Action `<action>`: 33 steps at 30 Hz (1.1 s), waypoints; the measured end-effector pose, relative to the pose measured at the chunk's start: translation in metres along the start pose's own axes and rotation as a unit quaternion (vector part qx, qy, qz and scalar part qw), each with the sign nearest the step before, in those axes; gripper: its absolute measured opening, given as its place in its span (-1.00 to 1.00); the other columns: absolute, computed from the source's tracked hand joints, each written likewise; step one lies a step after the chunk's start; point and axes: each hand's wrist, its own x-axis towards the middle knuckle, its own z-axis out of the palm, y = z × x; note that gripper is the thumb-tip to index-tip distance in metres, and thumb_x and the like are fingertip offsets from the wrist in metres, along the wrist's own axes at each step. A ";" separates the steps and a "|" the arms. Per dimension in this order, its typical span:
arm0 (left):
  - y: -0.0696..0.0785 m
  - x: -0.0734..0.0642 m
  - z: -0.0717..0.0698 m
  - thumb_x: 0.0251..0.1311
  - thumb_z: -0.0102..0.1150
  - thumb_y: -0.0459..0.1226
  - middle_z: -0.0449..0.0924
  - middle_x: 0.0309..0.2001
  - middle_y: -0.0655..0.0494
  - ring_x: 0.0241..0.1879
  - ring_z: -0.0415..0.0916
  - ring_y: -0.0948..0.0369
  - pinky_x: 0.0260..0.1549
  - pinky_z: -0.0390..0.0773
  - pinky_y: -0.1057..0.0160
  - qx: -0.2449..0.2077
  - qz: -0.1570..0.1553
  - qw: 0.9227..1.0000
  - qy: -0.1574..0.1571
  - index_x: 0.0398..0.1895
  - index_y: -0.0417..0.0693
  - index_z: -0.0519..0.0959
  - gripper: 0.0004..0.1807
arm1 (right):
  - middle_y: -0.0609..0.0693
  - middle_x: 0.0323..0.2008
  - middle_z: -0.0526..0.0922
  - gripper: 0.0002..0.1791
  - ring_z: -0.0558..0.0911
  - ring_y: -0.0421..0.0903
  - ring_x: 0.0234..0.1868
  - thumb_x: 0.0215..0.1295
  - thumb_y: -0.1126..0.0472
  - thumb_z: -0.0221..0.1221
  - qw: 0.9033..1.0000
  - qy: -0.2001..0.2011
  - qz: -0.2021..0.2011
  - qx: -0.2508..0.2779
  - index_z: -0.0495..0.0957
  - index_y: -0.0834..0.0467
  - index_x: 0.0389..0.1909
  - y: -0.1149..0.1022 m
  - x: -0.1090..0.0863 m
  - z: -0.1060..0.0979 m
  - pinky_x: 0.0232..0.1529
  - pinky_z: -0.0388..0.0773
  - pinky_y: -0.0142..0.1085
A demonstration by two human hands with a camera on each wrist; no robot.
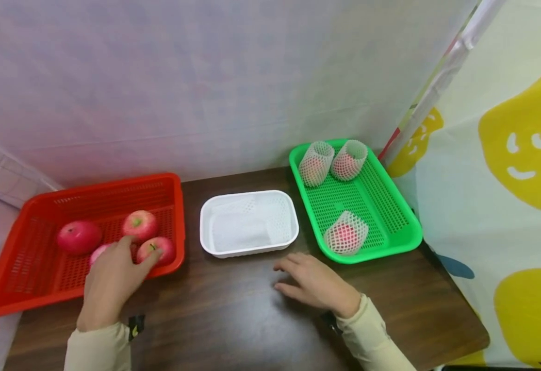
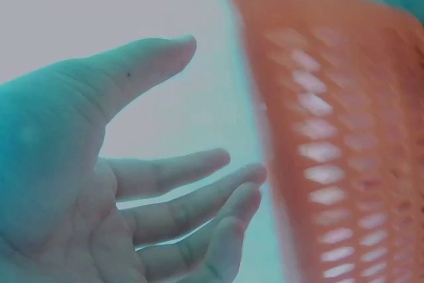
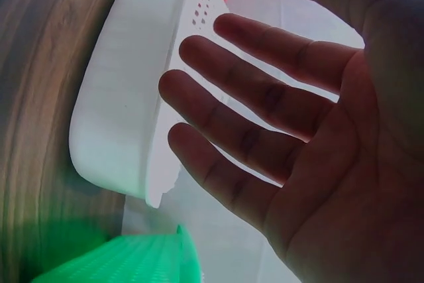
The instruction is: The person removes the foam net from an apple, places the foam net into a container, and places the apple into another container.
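Note:
At the near side of the red basket [image 1: 19, 304], my left hand [image 1: 114, 278] hovers over the rim, thumb near a red apple [image 1: 162, 248]. Beyond it lies another apple [image 1: 140, 225], and a pink one [image 1: 97, 253] is partly hidden behind the hand. In the left wrist view the palm and loosely spread fingers [image 2: 179, 213] hold nothing, beside the basket wall. My right hand [image 1: 314, 281], also bare, is above the table just in front of the white tray [image 1: 247, 252]. Its fingers are spread and relaxed in the right wrist view, close to the tray's side.
A darker red round fruit [image 1: 79, 237] sits at the basket's left. White foam nets cover a few fruits, one [image 1: 346, 234] at the near end of the green basket [image 1: 393, 242], two at its far end. White material lies in the tray. A curtain [image 1: 205, 77] hangs behind the table.

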 end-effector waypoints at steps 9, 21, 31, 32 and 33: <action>0.044 -0.065 0.016 0.02 0.15 0.47 0.57 0.12 -0.21 0.04 0.53 -0.17 -0.07 0.51 -0.28 -0.051 -0.039 0.996 -0.069 0.30 -0.17 0.44 0.04 | -0.03 -0.12 0.63 -0.63 0.61 -0.11 -0.09 0.31 0.03 0.33 1.000 0.000 -0.006 0.015 0.61 0.15 0.02 0.001 0.001 -0.005 -0.02 0.57 -0.18; 0.041 -0.076 0.041 -0.08 0.30 0.43 0.56 0.13 -0.15 0.05 0.52 -0.11 -0.07 0.52 -0.27 -0.063 -0.092 0.983 -0.143 0.30 -0.13 0.46 0.04 | 0.00 -0.14 0.63 -0.62 0.62 -0.08 -0.11 0.27 0.07 0.36 1.000 0.011 -0.008 -0.002 0.60 0.19 0.01 0.004 0.003 -0.016 -0.06 0.59 -0.18; 0.038 -0.074 0.045 -0.01 0.31 0.37 0.57 0.15 -0.11 0.11 0.51 -0.12 -0.01 0.49 -0.26 -0.069 -0.054 0.986 -0.139 0.28 -0.12 0.49 -0.04 | 0.15 -0.24 0.62 -0.62 0.63 0.12 -0.23 0.13 0.24 0.46 0.988 0.074 -0.007 -0.133 0.59 0.30 -0.09 0.062 0.035 -0.102 -0.18 0.59 -0.03; 0.038 -0.075 0.046 0.01 0.31 0.36 0.57 0.14 -0.10 0.11 0.51 -0.13 0.00 0.48 -0.26 -0.070 -0.043 0.988 -0.133 0.28 -0.12 0.49 -0.06 | 0.17 -0.23 0.62 -0.63 0.62 0.15 -0.22 0.11 0.27 0.46 0.986 0.075 -0.008 -0.147 0.59 0.30 -0.10 0.073 0.044 -0.111 -0.16 0.58 -0.01; 0.037 -0.076 0.046 0.03 0.32 0.33 0.58 0.14 -0.10 0.12 0.51 -0.13 0.01 0.48 -0.26 -0.071 -0.035 0.989 -0.127 0.28 -0.12 0.50 -0.09 | 0.18 -0.21 0.61 -0.63 0.60 0.16 -0.21 0.11 0.28 0.46 0.985 0.074 -0.008 -0.158 0.59 0.30 -0.10 0.085 0.053 -0.118 -0.14 0.57 -0.01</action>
